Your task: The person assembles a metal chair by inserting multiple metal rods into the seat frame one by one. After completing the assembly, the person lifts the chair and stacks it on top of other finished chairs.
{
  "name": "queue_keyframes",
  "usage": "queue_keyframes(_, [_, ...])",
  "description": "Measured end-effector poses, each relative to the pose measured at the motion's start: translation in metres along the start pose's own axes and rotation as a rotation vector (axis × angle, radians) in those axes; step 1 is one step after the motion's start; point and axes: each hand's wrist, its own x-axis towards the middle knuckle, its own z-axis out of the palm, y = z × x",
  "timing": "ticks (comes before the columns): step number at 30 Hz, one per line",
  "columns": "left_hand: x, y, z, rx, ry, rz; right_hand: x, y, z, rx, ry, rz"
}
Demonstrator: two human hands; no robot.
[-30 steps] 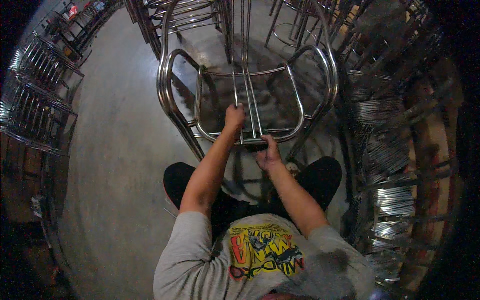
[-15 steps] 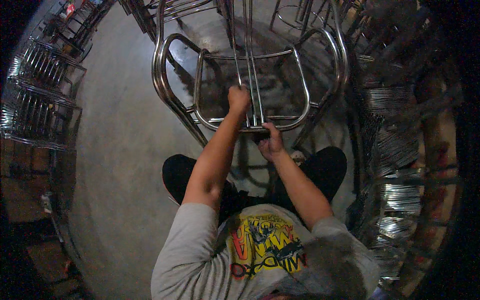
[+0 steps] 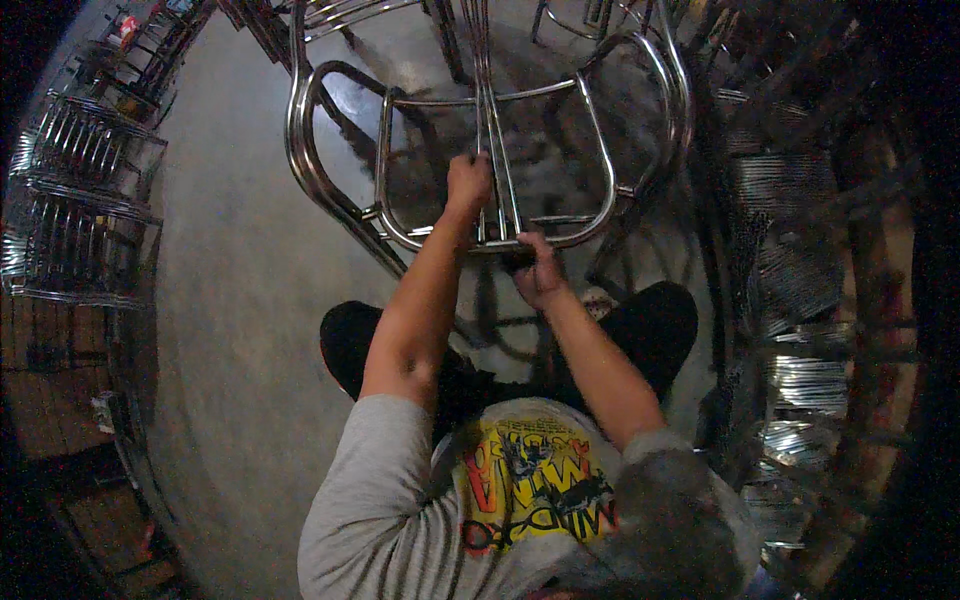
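Note:
A shiny tubular metal chair frame (image 3: 388, 155) stands in front of me, with a rounded seat loop toward my knees. Several thin metal rods (image 3: 502, 165) run lengthwise across that loop, their near ends at its front bar. My left hand (image 3: 469, 183) is closed in a fist around one rod, over the middle of the loop. At the front bar my right hand (image 3: 538, 272) grips with its thumb on top, by the rods' near ends; its curled fingers are partly hidden below the bar.
Stacked metal frames with parallel bars (image 3: 85, 140) stand at the left. Bundles of shiny metal parts (image 3: 808, 382) line the right side. Other tubular frames (image 3: 590, 20) stand beyond the chair frame. My bent knees (image 3: 655, 335) flank the near side on the grey floor (image 3: 230, 330).
The chair frame sits slightly farther up and left in view, and both hands have shifted with it. The rods now lie closer together over the far part of the seat loop.

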Motion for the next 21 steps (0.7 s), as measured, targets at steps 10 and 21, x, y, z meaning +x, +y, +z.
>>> queue_keyframes(10, [-0.009, -0.004, -0.027, -0.011, 0.035, 0.015, 0.018, 0.014, -0.018, 0.028, 0.014, 0.011])
queue_keyframes(21, [0.003, 0.000, -0.004, 0.188, 0.050, 0.047, 0.029, 0.020, -0.038, -0.332, -0.029, -0.209])
